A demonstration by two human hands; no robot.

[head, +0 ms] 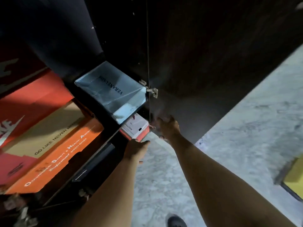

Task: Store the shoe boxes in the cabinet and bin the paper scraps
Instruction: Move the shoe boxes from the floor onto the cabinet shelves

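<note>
We see a dim, dark scene: the cabinet door (213,54) and interior are nearly black, detail lost in shadow. The floor (246,120) at right is brighter, in pale, flat light. Wide-angle distortion bends the edges. The right hand (167,126) is smeared with motion blur, and the frame's corners are soft.

Two bare forearms came up from the bottom of the frame, no sleeves on either one, nothing at the wrists. The left hand (136,149) showed no ring or glove, and the nail on one finger at its upper right looked dark, though the light was too dim to be sure. The right hand (167,126) was bare too and partly blurred. At the bottom edge, centre right, a dark shoe (176,221) poked into view.
</note>
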